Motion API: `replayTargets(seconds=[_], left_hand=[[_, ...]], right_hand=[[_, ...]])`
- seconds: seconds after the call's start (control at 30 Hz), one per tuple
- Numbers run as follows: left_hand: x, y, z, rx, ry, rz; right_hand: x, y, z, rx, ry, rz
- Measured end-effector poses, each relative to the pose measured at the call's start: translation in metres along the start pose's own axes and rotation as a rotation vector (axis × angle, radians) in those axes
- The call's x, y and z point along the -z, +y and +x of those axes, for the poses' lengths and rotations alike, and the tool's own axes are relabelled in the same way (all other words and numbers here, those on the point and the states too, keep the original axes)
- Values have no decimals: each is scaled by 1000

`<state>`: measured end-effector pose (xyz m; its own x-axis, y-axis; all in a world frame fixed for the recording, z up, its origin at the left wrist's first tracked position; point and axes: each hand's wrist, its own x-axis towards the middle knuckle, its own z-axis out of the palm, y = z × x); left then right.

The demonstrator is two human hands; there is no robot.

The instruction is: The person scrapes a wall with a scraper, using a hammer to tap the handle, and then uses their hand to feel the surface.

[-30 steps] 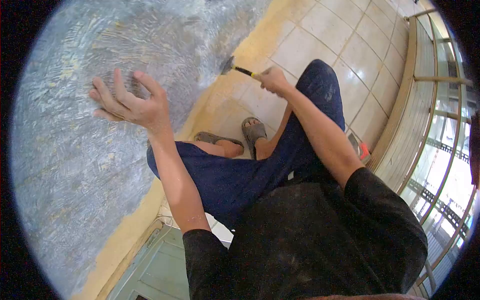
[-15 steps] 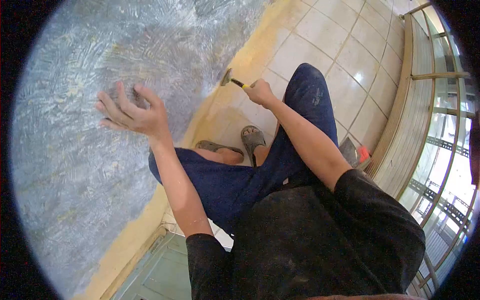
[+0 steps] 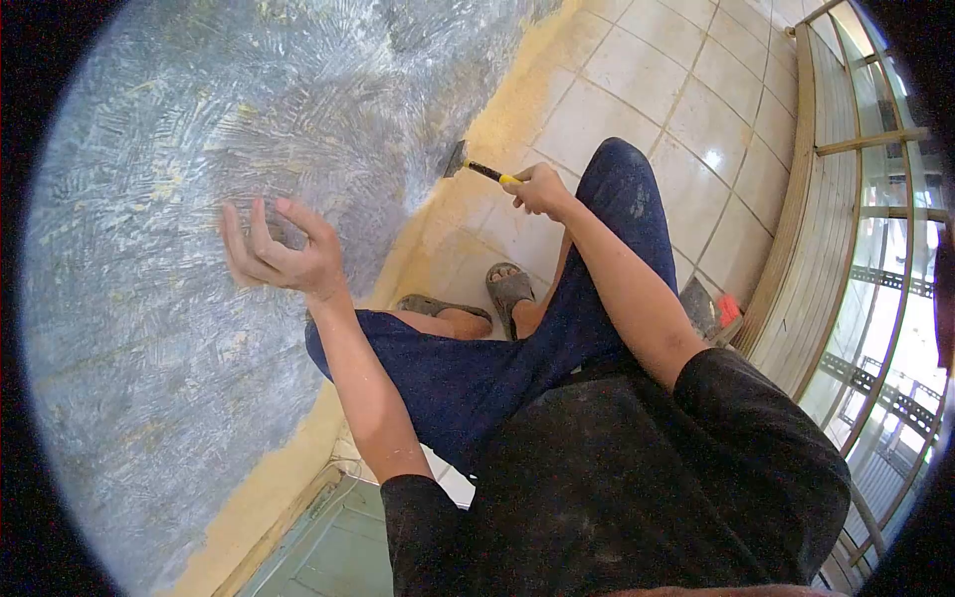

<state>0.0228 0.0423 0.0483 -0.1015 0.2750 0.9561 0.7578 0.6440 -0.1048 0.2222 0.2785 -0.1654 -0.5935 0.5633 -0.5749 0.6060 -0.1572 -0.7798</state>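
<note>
My right hand [image 3: 542,189] is closed around the yellow-and-black handle of a scraper [image 3: 484,171]. Its flat blade [image 3: 456,159] lies at the lower part of the wall, where the grey-blue surface meets a yellowish band. Farther left, my left hand [image 3: 284,249] hangs in front of the textured wall [image 3: 179,328], holding nothing, with fingers apart and loosely bent. Below the scraper, my sandalled feet [image 3: 511,289] stand on the floor close to the wall base.
Pale floor tiles [image 3: 647,70] run along the wall. On the right stands a wooden-framed glass partition [image 3: 796,249]. A grey item and a red object [image 3: 729,306] lie by its base. A greenish panelled door [image 3: 323,547] is at the lower left.
My right hand has drawn back slightly to the right, and more of the scraper's handle shows. My left hand has shifted down and right, its fingers more bent. The view has shifted slightly.
</note>
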Motion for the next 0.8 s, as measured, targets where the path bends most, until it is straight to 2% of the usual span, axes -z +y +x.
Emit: replayTargets(seconds=[0.1, 0.17, 0.3, 0.37, 0.4, 0.47, 0.5, 0.57, 0.6, 0.67, 0.7, 0.77, 0.8], left_hand=[[7, 1, -2, 1, 5, 78], [9, 3, -1, 4, 36, -30], [8, 9, 0, -48, 42, -98], [5, 15, -5, 98, -88, -225], [1, 22, 0, 85, -83, -235], [-6, 35, 7, 248, -180, -427], [-6, 44, 13, 235, -184, -436], [-4, 66, 28, 510, -522, -595], [-5, 73, 32, 503, -534, -600], [-9, 82, 37, 475, -985, -625], [-12, 85, 33, 471, -994, -628], [-19, 87, 18, 487, -1350, -672], [-27, 85, 12, 485, -1357, -673]], right_hand=[[-2, -8, -8, 45, 71, -81], [-1, -12, -6, 98, 117, -146], [6, -18, -4, 9, 90, -123], [9, -16, -7, -28, 75, -100], [10, -14, -5, 26, 99, -124], [8, -8, 1, 78, 127, -136], [5, -6, 4, 111, 147, -143], [1, -6, 3, 130, 169, -137], [0, -7, 2, 128, 171, -161], [-1, -9, -2, 119, 171, -182], [-2, -8, -3, 134, 179, -187], [0, -8, -1, 140, 187, -189], [3, -8, 2, 118, 154, -186]])
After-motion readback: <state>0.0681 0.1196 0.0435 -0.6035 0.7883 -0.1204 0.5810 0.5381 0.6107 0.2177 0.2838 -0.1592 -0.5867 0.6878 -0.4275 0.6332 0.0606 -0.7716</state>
